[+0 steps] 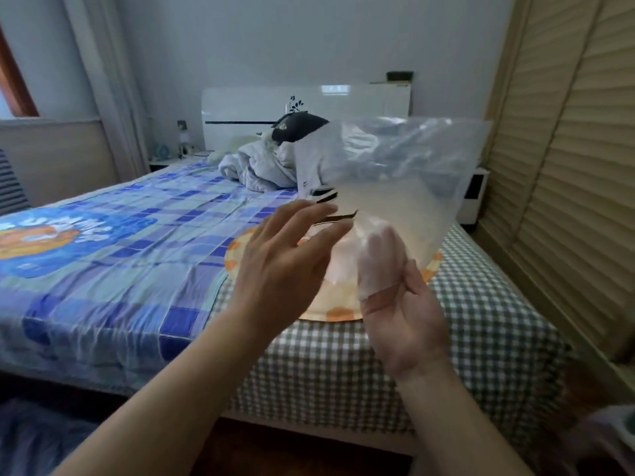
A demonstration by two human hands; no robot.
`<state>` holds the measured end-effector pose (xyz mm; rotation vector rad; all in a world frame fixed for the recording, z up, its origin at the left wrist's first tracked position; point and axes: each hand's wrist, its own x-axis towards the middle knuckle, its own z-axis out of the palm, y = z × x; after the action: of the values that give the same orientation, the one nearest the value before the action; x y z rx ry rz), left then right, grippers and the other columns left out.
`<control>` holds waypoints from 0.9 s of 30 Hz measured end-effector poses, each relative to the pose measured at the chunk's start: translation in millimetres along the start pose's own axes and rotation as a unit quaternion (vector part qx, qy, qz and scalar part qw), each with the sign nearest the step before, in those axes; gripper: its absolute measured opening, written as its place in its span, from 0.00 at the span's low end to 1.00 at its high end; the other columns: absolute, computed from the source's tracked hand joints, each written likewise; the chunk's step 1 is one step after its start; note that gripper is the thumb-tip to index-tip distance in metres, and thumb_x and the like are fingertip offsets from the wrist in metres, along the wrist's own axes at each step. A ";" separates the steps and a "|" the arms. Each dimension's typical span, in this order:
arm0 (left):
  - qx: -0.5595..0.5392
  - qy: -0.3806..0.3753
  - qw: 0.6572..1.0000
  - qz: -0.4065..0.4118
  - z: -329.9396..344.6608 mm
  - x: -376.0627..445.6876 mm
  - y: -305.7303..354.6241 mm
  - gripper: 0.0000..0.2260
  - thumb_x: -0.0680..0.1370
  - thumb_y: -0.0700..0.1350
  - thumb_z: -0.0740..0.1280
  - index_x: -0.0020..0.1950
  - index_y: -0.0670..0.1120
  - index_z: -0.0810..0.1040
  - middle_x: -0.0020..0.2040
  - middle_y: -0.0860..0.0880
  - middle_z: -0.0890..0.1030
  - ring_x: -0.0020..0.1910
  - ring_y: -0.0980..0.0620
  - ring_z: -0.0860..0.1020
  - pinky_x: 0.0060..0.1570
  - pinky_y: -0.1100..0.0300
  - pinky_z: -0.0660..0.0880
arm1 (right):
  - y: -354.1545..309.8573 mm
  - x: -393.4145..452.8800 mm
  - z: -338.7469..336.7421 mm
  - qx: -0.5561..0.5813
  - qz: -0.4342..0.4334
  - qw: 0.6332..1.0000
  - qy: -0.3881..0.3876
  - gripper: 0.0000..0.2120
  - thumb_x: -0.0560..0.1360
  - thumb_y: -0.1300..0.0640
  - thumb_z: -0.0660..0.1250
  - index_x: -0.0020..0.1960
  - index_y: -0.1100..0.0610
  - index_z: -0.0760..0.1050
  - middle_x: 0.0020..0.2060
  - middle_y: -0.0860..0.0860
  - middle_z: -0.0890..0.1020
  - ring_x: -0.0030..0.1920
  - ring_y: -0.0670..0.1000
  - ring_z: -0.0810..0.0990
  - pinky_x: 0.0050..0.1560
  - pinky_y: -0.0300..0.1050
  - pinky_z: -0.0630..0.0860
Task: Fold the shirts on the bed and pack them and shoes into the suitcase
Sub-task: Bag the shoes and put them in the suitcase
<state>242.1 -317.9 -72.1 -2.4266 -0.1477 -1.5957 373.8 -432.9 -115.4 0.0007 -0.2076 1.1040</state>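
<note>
Early stage by look. Right hand point(402, 304) pinching translucent plastic bag point(395, 187), fingers inside. Left hand point(285, 259) spread, at bag's 9 o'clock. Crumpled shirts point(256, 166) unfolded, 11 o'clock on bed point(120, 235). Suitcase, shoes unseen. Folding, packing left.
</note>
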 end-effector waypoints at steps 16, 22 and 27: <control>-0.462 -0.192 0.422 -0.756 43.6 -103.6 27.5 0.16 0.83 0.55 0.64 0.55 0.42 0.80 0.47 0.44 0.85 0.42 0.47 0.82 0.41 0.53 0.75 | 5.1 10.9 -71.1 -0.376 0.107 0.863 0.319 0.09 0.84 0.60 0.59 0.54 0.61 0.77 0.43 0.59 0.86 0.40 0.57 0.86 0.35 0.51 0.84; -0.406 -0.076 0.449 -0.793 45.0 -108.6 10.0 0.08 0.80 0.38 0.67 0.57 0.35 0.80 0.35 0.43 0.83 0.25 0.52 0.77 0.23 0.63 0.70 | 37.2 19.2 -77.2 -0.459 0.232 0.812 0.275 0.19 0.83 0.44 0.60 0.58 0.60 0.76 0.47 0.57 0.84 0.46 0.56 0.83 0.52 0.52 0.80; -0.434 -0.088 0.366 -0.818 29.0 -122.6 -0.3 0.07 0.83 0.42 0.64 0.49 0.39 0.77 0.29 0.46 0.76 0.28 0.52 0.72 0.28 0.60 0.74 | 53.5 9.5 -88.3 -0.506 0.269 0.761 0.303 0.19 0.83 0.44 0.61 0.50 0.60 0.77 0.39 0.55 0.82 0.38 0.52 0.81 0.38 0.47 0.81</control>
<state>218.8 -305.1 -195.3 -2.7512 -3.5885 -1.8636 345.2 -391.2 -205.9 -1.4615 -0.1978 1.3736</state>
